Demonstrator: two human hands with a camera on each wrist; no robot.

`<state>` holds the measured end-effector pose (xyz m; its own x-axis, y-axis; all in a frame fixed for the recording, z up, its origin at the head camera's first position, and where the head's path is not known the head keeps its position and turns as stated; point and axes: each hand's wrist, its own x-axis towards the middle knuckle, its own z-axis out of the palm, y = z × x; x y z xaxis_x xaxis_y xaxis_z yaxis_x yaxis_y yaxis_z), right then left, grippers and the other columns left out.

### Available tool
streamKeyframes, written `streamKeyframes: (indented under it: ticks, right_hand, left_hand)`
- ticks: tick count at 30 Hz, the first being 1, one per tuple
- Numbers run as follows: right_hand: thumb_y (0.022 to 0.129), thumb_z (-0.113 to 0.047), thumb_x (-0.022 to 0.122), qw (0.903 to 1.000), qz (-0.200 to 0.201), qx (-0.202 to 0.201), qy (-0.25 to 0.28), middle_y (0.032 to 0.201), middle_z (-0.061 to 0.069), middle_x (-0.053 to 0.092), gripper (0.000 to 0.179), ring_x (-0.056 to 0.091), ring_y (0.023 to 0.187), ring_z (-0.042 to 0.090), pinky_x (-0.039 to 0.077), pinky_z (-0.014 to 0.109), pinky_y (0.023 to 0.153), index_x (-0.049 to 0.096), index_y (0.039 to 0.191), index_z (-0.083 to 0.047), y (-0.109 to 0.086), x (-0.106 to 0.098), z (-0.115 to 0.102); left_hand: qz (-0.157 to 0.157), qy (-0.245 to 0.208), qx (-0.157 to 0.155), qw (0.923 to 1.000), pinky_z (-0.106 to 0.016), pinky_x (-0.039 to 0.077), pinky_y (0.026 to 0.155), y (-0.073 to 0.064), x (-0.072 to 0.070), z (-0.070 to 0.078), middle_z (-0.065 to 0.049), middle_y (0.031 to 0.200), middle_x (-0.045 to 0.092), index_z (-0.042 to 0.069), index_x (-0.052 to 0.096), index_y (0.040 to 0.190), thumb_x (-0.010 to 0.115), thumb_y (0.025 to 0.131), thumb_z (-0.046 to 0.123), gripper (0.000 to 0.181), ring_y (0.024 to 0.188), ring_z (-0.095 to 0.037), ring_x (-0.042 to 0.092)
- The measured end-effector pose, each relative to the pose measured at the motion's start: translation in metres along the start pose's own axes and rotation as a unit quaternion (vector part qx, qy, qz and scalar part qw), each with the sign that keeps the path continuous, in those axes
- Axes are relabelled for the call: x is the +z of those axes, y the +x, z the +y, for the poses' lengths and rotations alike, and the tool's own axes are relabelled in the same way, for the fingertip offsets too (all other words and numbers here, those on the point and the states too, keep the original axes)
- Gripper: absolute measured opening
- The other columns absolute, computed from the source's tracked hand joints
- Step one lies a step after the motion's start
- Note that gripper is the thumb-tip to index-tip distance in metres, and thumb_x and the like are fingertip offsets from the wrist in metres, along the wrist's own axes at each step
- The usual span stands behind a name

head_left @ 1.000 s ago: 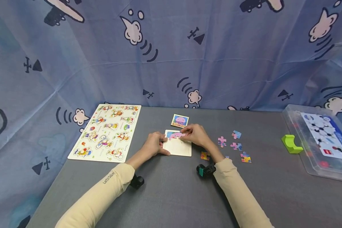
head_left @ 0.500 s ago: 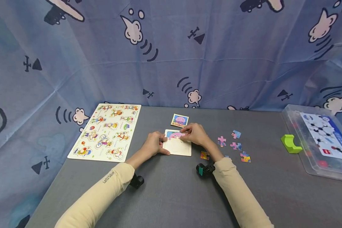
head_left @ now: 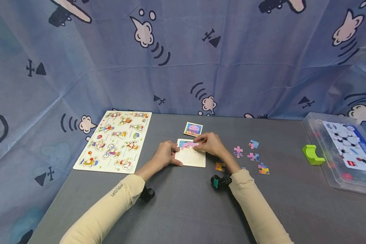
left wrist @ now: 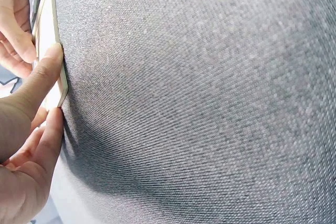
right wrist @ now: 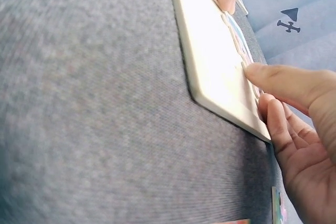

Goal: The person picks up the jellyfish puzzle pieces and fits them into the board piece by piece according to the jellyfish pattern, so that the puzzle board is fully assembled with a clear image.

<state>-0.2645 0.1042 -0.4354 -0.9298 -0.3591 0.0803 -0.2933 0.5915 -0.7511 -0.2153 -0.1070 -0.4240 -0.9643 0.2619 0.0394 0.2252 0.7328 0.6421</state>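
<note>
A pale puzzle board (head_left: 191,159) lies flat on the grey table, with pink and blue jigsaw pieces (head_left: 187,145) along its far side. My left hand (head_left: 165,154) holds the board at its left, the thumb on the near edge (left wrist: 62,74) and the fingers at the side. My right hand (head_left: 209,144) pinches a jigsaw piece at the board's far right corner, its thumb on the piece's near edge in the right wrist view. The fingers mostly cover that piece. Just beyond the board lies a small picture card (head_left: 193,129) with a pink figure.
Several loose jigsaw pieces (head_left: 253,157) lie to the right, one orange piece (head_left: 220,166) partly beside my right wrist. A large picture board (head_left: 113,142) lies at the left. A green curved block (head_left: 312,155) and a clear plastic box (head_left: 332,169) stand at the right. A blue curtain (head_left: 177,67) hangs behind.
</note>
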Motion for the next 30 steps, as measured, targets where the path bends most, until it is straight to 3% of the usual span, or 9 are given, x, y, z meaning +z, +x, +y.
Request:
streamKeyframes:
  ticks: [20, 24, 30]
  right_hand:
    - [0.075, -0.011, 0.081, 1.0000, 0.002, -0.003, -0.005, 0.081, 0.007, 0.064, 0.020, 0.053, 0.068, 0.014, 0.042, 0.027, 0.060, 0.075, 0.092, -0.003, 0.0013, 0.0006, 0.0031]
    - [0.076, -0.009, 0.080, 0.9997, 0.002, -0.002, 0.023, 0.078, 0.006, 0.064, 0.021, 0.051, 0.066, 0.013, 0.041, 0.027, 0.059, 0.074, 0.094, -0.001, 0.0005, 0.0002, 0.0049]
    - [0.079, -0.005, 0.077, 0.9937, -0.003, 0.014, 0.111, 0.078, 0.009, 0.064, 0.023, 0.051, 0.064, 0.011, 0.040, 0.022, 0.058, 0.071, 0.099, 0.003, -0.0031, -0.0013, 0.0063]
  left_hand:
    - [-0.004, 0.000, 0.000, 1.0000, -0.027, 0.048, 0.068, -0.0007, -0.0004, 0.0020, -0.019, 0.115, 0.064, -0.006, 0.069, 0.108, 0.094, 0.054, 0.013, 0.063, 0.075, -0.018, 0.058]
    - [-0.004, -0.001, 0.002, 1.0000, -0.027, 0.048, 0.068, -0.0002, -0.0006, 0.0012, -0.020, 0.116, 0.063, -0.007, 0.068, 0.109, 0.094, 0.054, 0.013, 0.064, 0.075, -0.017, 0.057]
    - [-0.004, -0.003, 0.001, 1.0000, -0.027, 0.049, 0.069, -0.0003, -0.0008, 0.0011, -0.020, 0.114, 0.064, -0.007, 0.069, 0.108, 0.094, 0.053, 0.013, 0.063, 0.074, -0.017, 0.057]
